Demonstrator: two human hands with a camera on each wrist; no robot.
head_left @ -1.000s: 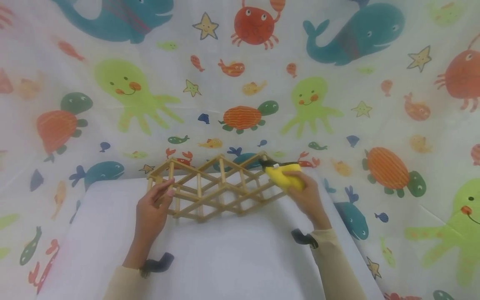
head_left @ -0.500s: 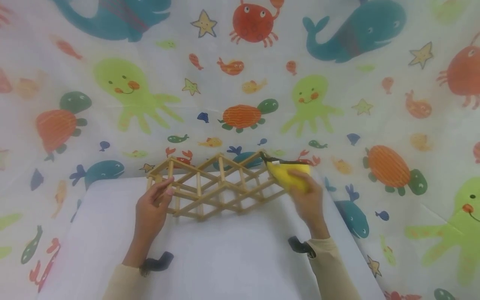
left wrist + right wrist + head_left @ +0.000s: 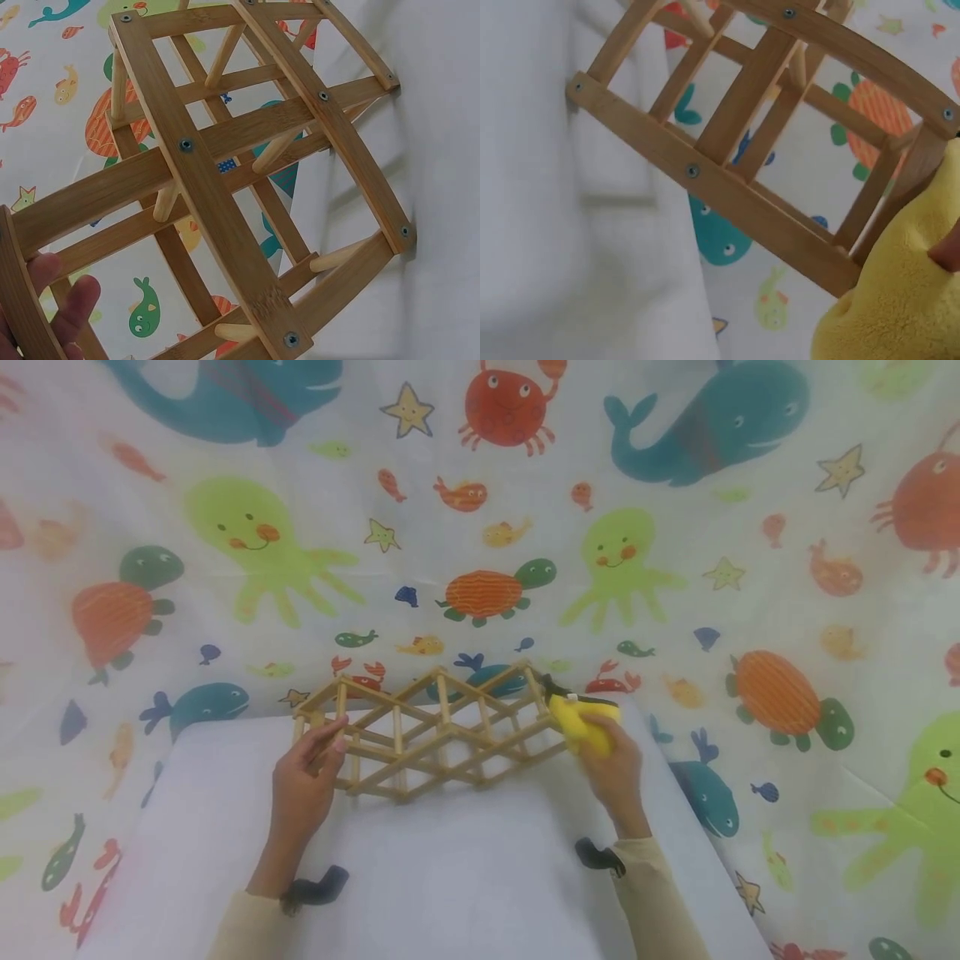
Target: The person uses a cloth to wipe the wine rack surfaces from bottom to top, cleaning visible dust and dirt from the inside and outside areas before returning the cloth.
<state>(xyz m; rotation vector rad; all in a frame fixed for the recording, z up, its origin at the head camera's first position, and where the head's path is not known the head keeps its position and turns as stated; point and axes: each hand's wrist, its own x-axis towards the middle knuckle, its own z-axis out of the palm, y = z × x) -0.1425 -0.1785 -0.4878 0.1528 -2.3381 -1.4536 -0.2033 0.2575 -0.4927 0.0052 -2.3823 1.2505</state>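
A folding wooden lattice rack (image 3: 446, 727), made of crossed slats joined by round dowels, stands on the white table. My left hand (image 3: 303, 785) grips its left end, and in the left wrist view fingers (image 3: 75, 307) curl round an end slat (image 3: 26, 289). At the opposite end, my right hand (image 3: 617, 777) holds a bunched yellow cloth (image 3: 573, 718) with a black edge. The cloth lies right at the rack's right-end slats; in the right wrist view its fuzzy folds (image 3: 900, 307) overlap the slat end and hide most of that hand.
The white tabletop (image 3: 465, 877) spreads in front of the rack. Behind and around it hangs a white sheet (image 3: 420, 602) printed with sea animals. Black straps with camera mounts (image 3: 318, 887) sit on both wrists.
My right hand and the yellow cloth have shifted slightly right and down, away from the rack's top right corner. The left hand and the rack stay in place.
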